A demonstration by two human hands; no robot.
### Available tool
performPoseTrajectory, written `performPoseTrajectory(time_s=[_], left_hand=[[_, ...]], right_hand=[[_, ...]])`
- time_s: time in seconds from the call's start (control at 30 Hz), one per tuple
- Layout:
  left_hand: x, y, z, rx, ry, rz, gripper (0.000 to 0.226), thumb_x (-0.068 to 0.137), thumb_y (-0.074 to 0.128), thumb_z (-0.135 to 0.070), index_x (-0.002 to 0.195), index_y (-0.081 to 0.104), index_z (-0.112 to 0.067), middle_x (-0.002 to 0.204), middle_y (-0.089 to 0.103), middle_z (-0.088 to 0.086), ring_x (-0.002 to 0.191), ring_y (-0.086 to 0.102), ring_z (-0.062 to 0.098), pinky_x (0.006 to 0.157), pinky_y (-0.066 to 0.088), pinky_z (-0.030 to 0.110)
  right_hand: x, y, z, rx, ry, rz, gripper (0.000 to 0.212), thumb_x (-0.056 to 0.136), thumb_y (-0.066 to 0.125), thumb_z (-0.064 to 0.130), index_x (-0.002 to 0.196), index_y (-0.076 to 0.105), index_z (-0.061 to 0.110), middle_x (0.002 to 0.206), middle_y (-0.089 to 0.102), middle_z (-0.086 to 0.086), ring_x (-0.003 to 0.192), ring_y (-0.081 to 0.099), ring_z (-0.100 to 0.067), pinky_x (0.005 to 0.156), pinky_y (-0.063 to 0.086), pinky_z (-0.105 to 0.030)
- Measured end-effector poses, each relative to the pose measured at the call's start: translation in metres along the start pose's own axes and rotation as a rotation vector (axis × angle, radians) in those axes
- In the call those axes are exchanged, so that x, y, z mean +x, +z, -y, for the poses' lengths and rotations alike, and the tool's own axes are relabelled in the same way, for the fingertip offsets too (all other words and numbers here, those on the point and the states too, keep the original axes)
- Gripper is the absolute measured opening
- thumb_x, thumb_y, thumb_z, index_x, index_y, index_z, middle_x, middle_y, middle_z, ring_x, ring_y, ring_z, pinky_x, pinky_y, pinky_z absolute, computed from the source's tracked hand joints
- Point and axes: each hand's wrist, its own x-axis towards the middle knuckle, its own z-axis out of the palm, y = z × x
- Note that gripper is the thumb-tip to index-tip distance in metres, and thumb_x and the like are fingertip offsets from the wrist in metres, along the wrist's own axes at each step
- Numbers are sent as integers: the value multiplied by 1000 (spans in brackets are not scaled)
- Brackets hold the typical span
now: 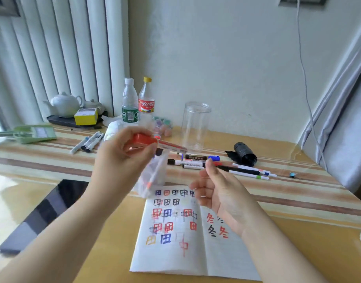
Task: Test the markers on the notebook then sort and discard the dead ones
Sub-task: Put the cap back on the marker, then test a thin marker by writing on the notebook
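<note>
Red marker (153,140) in left-hand grip (122,154)

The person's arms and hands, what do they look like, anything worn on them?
Both forearms are bare to the frame's bottom edge, no sleeves showing. The left hand and right hand wear no gloves, and no watch, bracelet or ring shows. The picture is slightly blurred.
</note>
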Motion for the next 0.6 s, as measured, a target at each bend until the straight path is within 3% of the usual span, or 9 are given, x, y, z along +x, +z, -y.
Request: performPoseTrajectory(time_s=[0.13, 0.23, 0.37, 0.5, 0.6], left_hand=[[20, -38, -15, 234, 81, -165, 25, 80, 66, -5, 97, 57, -21, 86, 68, -5, 81, 65, 9, 76, 52, 19], [31, -48, -17, 337, 83, -193, 31, 80, 67, -9, 103, 54, -24, 89, 67, -7, 83, 65, 6, 81, 53, 27], [37, -45, -7, 432, 65, -126, 35, 78, 69, -10, 107, 53, -24, 84, 67, -9, 81, 65, 5, 82, 52, 26], [40, -36, 9, 545, 33, -25, 27, 79, 69, -12, 100, 55, -21, 79, 64, -15, 78, 62, 2, 72, 49, 18], [39, -29, 27, 689, 39, 36, 11, 79, 67, -10, 89, 64, -15, 85, 66, -3, 80, 61, 16, 67, 40, 16]], right_hand=[[5, 20, 3, 7, -32, 12, 42, 70, 55, 49, 87, 53, 10, 61, 63, -7, 48, 53, -13, 46, 42, -21], [9, 30, 7, -13, -52, 36, 43, 73, 54, 47, 90, 53, 8, 61, 63, -7, 49, 52, -13, 47, 42, -21], [11, 34, 9, -30, -78, 38, 47, 74, 53, 47, 95, 54, 5, 59, 62, -5, 49, 51, -13, 47, 42, -20], [11, 27, 5, -47, -77, 17, 43, 74, 53, 46, 90, 55, 6, 59, 62, -5, 48, 51, -12, 48, 42, -21], [11, 19, 0, -90, -69, -20, 38, 82, 51, 44, 88, 56, 6, 59, 63, -4, 49, 52, -12, 51, 42, -23]])
